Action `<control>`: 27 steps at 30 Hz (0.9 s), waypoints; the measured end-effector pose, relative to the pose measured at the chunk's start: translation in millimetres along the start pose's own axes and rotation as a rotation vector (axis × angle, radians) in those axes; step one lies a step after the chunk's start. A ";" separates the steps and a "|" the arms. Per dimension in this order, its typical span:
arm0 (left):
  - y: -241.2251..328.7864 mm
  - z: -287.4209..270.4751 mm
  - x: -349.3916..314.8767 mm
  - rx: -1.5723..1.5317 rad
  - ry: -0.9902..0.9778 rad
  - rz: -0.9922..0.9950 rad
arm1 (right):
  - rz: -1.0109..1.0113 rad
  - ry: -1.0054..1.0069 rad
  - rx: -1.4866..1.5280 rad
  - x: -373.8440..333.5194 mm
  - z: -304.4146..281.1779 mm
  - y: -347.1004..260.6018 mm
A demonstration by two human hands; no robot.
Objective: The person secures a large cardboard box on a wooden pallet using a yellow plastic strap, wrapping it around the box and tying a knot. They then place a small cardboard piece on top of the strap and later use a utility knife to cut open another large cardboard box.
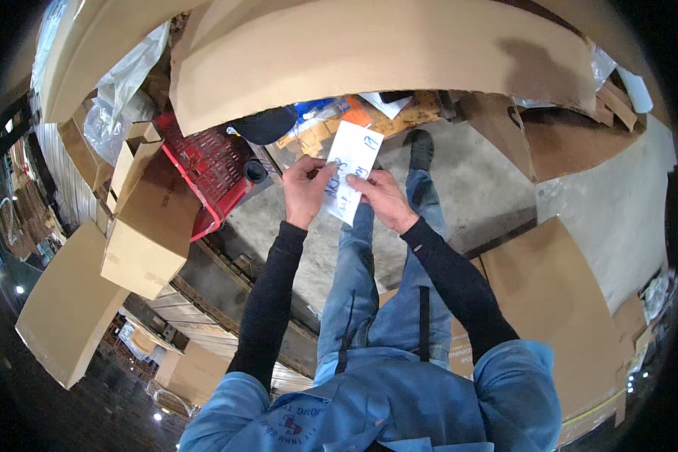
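1. Here's the white rectangular paper slip with blue handwriting (360,153), up between the two hands, over the legs and the floor.
2. Its long axis points mostly away from the body, the far end leaning towards the right-hand side and the near end towards the left.
3. The left hand (303,197) is on the left long edge, fingers curled in, thumb and fingers closed in a pinch on the paper.
4. The right hand (388,200) is at the opposite edge, thumb laid across the written face, the other fingers partly hidden; it's pinching too. Neither hand is nearer: both are touching, with the right thumb reaching farther in.
5. Look at the edges: the far end stands out beyond both hands, and the near end hangs out between the wrists.
6. Outward now: a red perforated plastic basket (235,190) sits left of the left hand, well apart from it.
7. Beyond the hands, a big curved brown cardboard sheet (384,56) spans the far side.
8. Right of the right hand, grey concrete floor (490,177) stretches between it and a brown cardboard piece (580,143).
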State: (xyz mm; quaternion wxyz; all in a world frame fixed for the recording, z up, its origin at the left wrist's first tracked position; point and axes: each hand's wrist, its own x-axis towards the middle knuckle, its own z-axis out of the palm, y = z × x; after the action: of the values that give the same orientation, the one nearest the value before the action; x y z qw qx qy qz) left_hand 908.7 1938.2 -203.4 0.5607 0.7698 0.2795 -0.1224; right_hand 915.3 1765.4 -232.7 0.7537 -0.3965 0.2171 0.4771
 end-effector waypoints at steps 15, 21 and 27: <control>-124.5 26.7 168.2 0.385 0.569 -0.130 | -0.187 0.427 0.079 -0.9 -78.9 17.5; -111.9 9.7 168.1 -0.126 0.264 -0.001 | -0.221 0.487 0.071 -9.3 -86.2 20.9; -83.3 -4.3 160.2 -0.516 0.205 -0.084 | -0.237 0.472 0.144 -6.6 -96.0 43.3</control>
State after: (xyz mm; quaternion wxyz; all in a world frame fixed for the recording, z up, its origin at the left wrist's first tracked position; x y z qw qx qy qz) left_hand 991.3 2007.0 -348.6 0.7014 0.5974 0.3886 0.0082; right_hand 878.6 1694.5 -301.7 0.7591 -0.4649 0.3722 0.2630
